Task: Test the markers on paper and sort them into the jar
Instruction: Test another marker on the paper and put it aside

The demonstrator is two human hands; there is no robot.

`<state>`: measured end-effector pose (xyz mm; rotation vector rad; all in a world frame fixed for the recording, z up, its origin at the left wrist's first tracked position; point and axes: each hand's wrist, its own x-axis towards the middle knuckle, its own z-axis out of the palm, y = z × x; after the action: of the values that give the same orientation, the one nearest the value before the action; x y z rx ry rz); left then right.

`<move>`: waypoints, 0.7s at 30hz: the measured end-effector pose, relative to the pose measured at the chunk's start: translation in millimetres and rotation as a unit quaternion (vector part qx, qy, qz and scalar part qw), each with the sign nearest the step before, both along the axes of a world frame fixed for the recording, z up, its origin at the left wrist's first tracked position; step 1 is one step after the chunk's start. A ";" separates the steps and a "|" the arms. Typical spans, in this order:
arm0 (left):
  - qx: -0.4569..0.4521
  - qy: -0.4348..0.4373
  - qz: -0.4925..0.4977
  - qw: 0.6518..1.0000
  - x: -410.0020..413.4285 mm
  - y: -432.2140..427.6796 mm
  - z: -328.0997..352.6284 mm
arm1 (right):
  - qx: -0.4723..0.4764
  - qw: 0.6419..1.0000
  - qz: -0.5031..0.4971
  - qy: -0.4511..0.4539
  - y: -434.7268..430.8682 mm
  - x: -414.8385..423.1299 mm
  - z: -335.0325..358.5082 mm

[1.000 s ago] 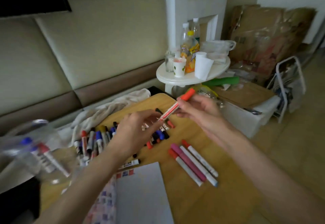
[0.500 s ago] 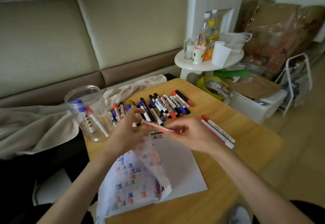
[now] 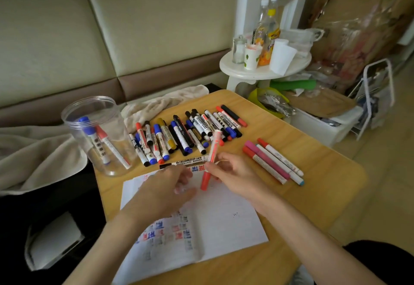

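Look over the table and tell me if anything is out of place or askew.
One whiteboard marker lies crosswise at the top edge of the paper, apart from the marker row, whose pens point the other way. On the side table, a white cup sits tilted. Nothing looks spilled or broken.
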<state>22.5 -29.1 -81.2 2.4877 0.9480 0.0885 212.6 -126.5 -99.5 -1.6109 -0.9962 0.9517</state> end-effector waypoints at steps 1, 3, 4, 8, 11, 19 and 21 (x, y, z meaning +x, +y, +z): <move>0.005 -0.031 0.000 1.000 3.8 -2.1 -3.5 | -0.002 1.000 -0.006 0.025 -1.9 -1.7 -0.4; 0.014 -0.082 -0.023 0.996 8.2 -4.5 -12.1 | 0.005 0.998 -0.013 0.055 -4.7 -6.0 -2.5; 0.022 -0.103 -0.030 0.994 8.1 -4.3 -14.9 | 0.018 0.998 -0.014 0.066 -6.1 -8.3 -2.8; 0.080 -0.143 -0.047 0.985 2.1 -2.1 -20.3 | 0.066 0.992 -0.049 0.091 -6.2 -16.0 -5.2; 0.086 -0.157 -0.039 0.983 1.9 -3.0 -21.0 | 0.073 0.991 -0.053 0.096 -6.8 -17.3 -5.6; 0.003 -0.184 -0.024 0.983 1.8 0.6 -12.9 | 0.089 0.990 -0.053 0.097 -4.6 -17.5 -2.2; -0.004 -0.185 -0.023 0.982 0.2 2.0 -13.9 | 0.085 0.991 -0.047 0.096 -4.0 -17.7 -2.0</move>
<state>22.7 -27.1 -95.1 2.3680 0.7291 0.5120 194.8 -130.5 -101.5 -1.3835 -0.8375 0.9133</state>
